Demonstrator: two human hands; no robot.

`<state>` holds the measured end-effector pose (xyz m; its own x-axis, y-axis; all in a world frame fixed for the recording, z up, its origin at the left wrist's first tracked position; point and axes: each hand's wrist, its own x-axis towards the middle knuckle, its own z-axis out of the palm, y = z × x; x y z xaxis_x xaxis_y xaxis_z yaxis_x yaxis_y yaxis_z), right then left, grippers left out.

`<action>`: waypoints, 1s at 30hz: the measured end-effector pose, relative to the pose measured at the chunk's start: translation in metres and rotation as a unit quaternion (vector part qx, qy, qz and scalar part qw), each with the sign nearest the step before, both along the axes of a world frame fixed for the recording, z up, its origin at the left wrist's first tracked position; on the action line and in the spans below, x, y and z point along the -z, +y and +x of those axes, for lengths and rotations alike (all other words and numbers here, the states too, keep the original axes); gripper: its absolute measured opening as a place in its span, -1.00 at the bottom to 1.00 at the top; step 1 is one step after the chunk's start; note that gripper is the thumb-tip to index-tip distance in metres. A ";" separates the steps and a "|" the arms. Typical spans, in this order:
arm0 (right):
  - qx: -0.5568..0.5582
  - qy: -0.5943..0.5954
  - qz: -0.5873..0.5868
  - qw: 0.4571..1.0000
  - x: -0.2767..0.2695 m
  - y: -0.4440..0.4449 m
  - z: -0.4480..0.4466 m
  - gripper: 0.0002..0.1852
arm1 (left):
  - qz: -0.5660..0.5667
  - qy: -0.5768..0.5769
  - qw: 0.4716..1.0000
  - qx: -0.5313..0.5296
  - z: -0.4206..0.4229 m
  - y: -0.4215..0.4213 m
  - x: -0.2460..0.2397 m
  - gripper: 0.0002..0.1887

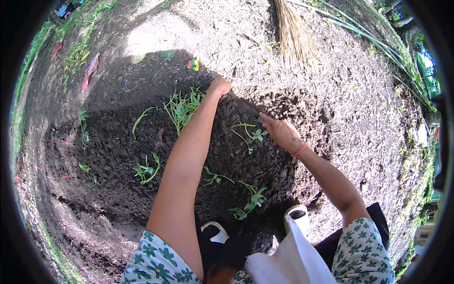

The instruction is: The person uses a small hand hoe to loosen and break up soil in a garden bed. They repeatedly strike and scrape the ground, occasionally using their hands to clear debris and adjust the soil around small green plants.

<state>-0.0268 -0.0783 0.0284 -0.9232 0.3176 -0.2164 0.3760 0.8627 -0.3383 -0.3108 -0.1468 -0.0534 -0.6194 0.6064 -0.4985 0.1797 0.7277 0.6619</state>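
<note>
My left hand (220, 87) is curled into a fist at the soil, just right of a pile of leafy green cuttings (182, 106); whether it holds anything is hidden. To its lower right, my right hand (282, 134) grips a dark, flat blade-like tool (251, 108) that points towards the left hand and blends into the soil. Below the tool lies a thin-stemmed cutting (258, 135). More cuttings lie nearer my feet, one at the lower middle (250, 206) and another left of my left forearm (144, 172). A curved stem (140, 120) lies farther up.
A stick broom (296, 39) and long green stalks (369, 33) lie on the ground at the upper right. Coloured wrappers (193, 65) and a red-purple scrap (90, 71) litter the upper left. My pale shoes (301, 216) stand on the soil; a white cloth (291, 255) hangs before me.
</note>
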 end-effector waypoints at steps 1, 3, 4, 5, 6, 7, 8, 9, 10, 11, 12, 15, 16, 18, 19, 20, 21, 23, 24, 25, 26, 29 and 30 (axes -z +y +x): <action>0.001 0.028 -0.012 1.000 0.006 0.001 0.000 -0.56 | 0.023 0.013 0.999 -0.026 0.002 -0.002 0.001 -0.81; 0.022 -0.012 0.024 0.999 0.016 0.001 0.005 -0.57 | 0.039 -0.008 0.998 -0.046 0.003 -0.003 0.002 -0.82; 0.031 -0.007 0.052 0.998 0.023 0.000 0.007 -0.57 | 0.052 -0.034 0.996 -0.060 0.003 -0.003 0.003 -0.83; 0.064 0.037 0.014 0.997 0.029 0.000 0.010 -0.57 | 0.070 -0.052 0.993 -0.082 0.002 -0.004 0.005 -0.83; 0.096 0.098 -0.009 0.991 0.036 -0.001 0.009 -0.58 | 0.083 -0.081 0.988 -0.106 0.001 -0.005 0.008 -0.84; 0.140 0.125 -0.053 0.981 0.040 -0.001 0.012 -0.58 | 0.080 -0.068 0.989 -0.100 0.000 -0.004 0.011 -0.84; 0.095 0.272 0.021 0.957 0.044 0.000 0.010 -0.59 | 0.075 -0.065 0.990 -0.100 -0.003 -0.005 0.014 -0.84; 0.067 0.275 0.056 0.957 0.043 0.001 0.013 -0.59 | 0.067 -0.060 0.992 -0.093 -0.007 -0.005 0.018 -0.85; 0.048 0.245 0.075 0.965 0.039 0.005 0.012 -0.59 | 0.080 -0.059 0.990 -0.100 -0.009 -0.006 0.023 -0.85; 0.027 0.213 0.092 0.972 0.032 0.008 0.014 -0.59 | 0.074 -0.055 0.993 -0.077 -0.012 -0.008 0.026 -0.85; 0.094 0.105 0.015 0.990 0.020 0.015 0.012 -0.60 | 0.069 -0.050 0.995 -0.055 -0.017 -0.009 0.028 -0.85; -0.088 0.045 0.168 0.981 -0.033 0.035 0.006 -0.57 | 0.051 0.001 0.998 -0.031 -0.022 -0.011 0.029 -0.84; -0.099 -0.004 0.165 0.981 -0.050 0.039 -0.002 -0.57 | 0.035 0.007 0.999 -0.029 -0.021 -0.011 0.027 -0.83; -0.142 -0.088 0.228 0.959 -0.078 0.043 -0.024 -0.60 | 0.031 0.002 0.998 -0.058 -0.017 -0.010 0.019 -0.82; -0.086 -0.135 0.111 0.981 -0.089 0.045 -0.036 -0.64 | 0.023 0.009 0.999 -0.043 -0.015 -0.009 0.014 -0.82; -0.090 -0.202 0.101 0.970 -0.092 0.043 -0.054 -0.66 | 0.015 0.017 0.999 -0.028 -0.012 -0.008 0.008 -0.81; -0.131 -0.206 0.064 0.968 -0.093 0.041 -0.066 -0.67 | 0.018 0.030 0.999 -0.012 -0.010 -0.008 0.003 -0.81; -0.206 -0.154 0.135 0.957 -0.083 0.033 -0.080 -0.66 | 0.014 0.026 0.999 -0.014 -0.006 -0.007 -0.006 -0.79; -0.222 -0.127 0.180 0.950 -0.074 0.030 -0.081 -0.65 | 0.019 0.027 0.999 -0.015 -0.006 -0.006 -0.010 -0.77; -0.197 -0.127 0.120 0.965 -0.063 0.026 -0.075 -0.65 | -0.004 0.030 0.999 -0.009 -0.006 -0.006 -0.011 -0.78; -0.135 -0.147 0.086 0.976 -0.052 0.023 -0.061 -0.63 | -0.022 0.038 0.999 -0.002 -0.007 -0.004 -0.011 -0.79; -0.056 -0.079 0.063 0.993 -0.013 0.015 -0.018 -0.58 | -0.040 0.061 0.997 0.030 -0.012 0.002 0.000 -0.79; -0.067 -0.028 0.056 0.996 -0.002 0.016 -0.010 -0.56 | -0.017 0.073 0.997 0.006 -0.013 0.002 0.006 -0.76</action>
<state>-0.0368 -0.0626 0.0307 -0.9463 0.2181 -0.2388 0.2713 0.9373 -0.2189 -0.3243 -0.1443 -0.0590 -0.6794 0.5990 -0.4237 0.2817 0.7462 0.6033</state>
